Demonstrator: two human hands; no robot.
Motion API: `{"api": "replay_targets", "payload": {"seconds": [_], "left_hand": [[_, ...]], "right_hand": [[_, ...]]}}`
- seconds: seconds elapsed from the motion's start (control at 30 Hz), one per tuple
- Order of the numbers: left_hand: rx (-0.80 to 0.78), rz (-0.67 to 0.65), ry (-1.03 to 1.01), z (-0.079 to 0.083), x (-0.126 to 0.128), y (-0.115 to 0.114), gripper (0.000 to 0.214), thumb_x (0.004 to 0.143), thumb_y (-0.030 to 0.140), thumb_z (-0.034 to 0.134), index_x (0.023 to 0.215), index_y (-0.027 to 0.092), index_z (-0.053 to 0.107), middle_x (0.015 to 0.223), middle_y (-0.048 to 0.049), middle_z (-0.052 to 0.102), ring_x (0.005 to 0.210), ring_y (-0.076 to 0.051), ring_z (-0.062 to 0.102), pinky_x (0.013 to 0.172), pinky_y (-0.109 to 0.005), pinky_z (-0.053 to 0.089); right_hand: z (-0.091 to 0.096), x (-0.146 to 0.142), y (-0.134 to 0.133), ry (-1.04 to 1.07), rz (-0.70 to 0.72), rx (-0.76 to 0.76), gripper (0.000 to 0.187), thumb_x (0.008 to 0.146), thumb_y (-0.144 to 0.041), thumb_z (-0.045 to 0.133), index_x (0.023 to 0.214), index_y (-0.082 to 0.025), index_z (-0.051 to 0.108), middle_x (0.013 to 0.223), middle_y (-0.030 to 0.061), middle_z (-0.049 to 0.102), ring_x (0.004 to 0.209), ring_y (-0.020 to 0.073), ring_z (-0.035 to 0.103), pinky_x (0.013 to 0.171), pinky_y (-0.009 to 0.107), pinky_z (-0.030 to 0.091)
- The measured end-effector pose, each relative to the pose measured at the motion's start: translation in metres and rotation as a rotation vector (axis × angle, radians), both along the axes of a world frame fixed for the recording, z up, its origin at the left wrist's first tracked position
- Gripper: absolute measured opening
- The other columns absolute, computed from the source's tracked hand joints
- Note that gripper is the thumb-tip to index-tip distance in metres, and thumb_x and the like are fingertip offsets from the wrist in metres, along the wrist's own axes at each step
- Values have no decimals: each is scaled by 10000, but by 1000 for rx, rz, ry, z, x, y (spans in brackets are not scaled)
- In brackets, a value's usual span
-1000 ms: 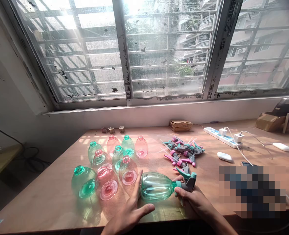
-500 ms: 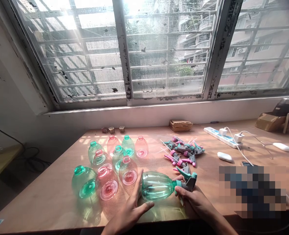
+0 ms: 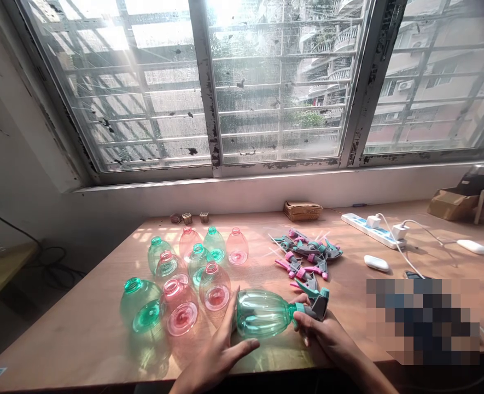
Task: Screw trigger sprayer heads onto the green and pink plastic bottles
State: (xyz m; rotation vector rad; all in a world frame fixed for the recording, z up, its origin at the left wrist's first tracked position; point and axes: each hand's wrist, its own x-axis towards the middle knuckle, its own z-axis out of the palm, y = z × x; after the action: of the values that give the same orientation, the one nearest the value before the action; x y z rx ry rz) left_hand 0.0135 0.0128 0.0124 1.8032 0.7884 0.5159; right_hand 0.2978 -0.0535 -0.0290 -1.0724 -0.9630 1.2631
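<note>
A clear green bottle lies on its side near the table's front edge. My left hand cups its base, index finger along the bottom and thumb under the body. My right hand is closed on the grey and green spray head sitting on the bottle's neck. Several open green and pink bottles stand upright in a cluster to the left. A pile of loose pink and green spray heads with dip tubes lies just behind my right hand.
The wooden table runs under a barred window. At the back right are a white power strip with plugs and cables, a white oval case and cardboard boxes. A small woven box sits by the wall.
The lying bottle has turned slightly in my hands. Both hands keep their hold in nearly the same place.
</note>
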Motion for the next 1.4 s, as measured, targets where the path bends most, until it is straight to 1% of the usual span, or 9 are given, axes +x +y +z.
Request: {"api": "replay_targets", "payload": {"seconds": [0.23,0.4,0.63,0.8,0.93,1.0,1.13,1.27,1.4], "left_hand": [[-32,51,55,7,1,-2,1188,915,480,803,1776,266,13,1868,-90,89,1721,-359,-54,1392,-561,19],[-67,76,89,12,-1,-2,1083,965,556,724,1778,255,76,1860,-63,106,1710,-350,-98,1395,-572,55],[-31,37,14,3,1,0,1193,936,465,774,1772,232,-44,1855,-103,-17,1723,-338,-7,1396,-536,53],[-52,40,51,7,-1,-1,1223,913,530,784,1773,239,-34,1847,-58,-106,1702,-347,-135,1396,-544,14],[-55,62,98,14,-2,-3,1063,969,575,716,1778,268,99,1859,-32,29,1700,-358,-123,1398,-571,69],[-51,63,87,14,-1,-2,1054,966,563,732,1776,269,126,1861,-41,67,1709,-355,-87,1399,-562,73],[-47,53,14,4,1,0,1176,921,504,811,1776,277,37,1867,-58,3,1718,-335,-64,1399,-521,34],[-74,31,-37,1,1,1,1245,910,518,823,1767,284,-49,1861,-55,-75,1716,-349,-82,1394,-529,31],[-76,50,50,10,-1,-2,1134,951,585,756,1776,250,54,1861,-66,74,1717,-362,-41,1398,-534,74]], "right_hand": [[0,1,-1,-12,1,9,565,790,-653,907,1055,-209,679,714,-4,703,542,148,547,565,299,431],[-4,2,-4,-17,-27,-15,563,742,-622,953,1047,-207,726,801,29,746,711,205,634,689,342,490],[3,-1,-2,10,2,-11,598,749,-666,925,1049,-226,652,696,-19,697,519,154,560,559,298,409],[-4,1,-2,-4,5,-19,593,743,-646,939,1071,-216,697,748,0,727,592,174,582,617,324,449],[-7,1,-2,-20,-45,-6,561,721,-628,964,1015,-205,740,805,30,763,744,211,641,729,339,475],[-4,0,-2,-20,-42,-9,578,717,-639,961,1021,-211,720,776,23,755,688,200,629,688,330,470],[6,-2,-1,-8,-13,-4,596,739,-686,921,1016,-224,665,701,7,720,542,156,533,550,289,415],[7,-1,-1,-18,2,5,582,776,-688,894,1023,-221,652,692,11,722,525,143,515,533,275,398],[1,1,-2,-19,21,10,550,800,-639,904,1036,-224,633,723,10,748,546,149,552,570,286,403]]}}
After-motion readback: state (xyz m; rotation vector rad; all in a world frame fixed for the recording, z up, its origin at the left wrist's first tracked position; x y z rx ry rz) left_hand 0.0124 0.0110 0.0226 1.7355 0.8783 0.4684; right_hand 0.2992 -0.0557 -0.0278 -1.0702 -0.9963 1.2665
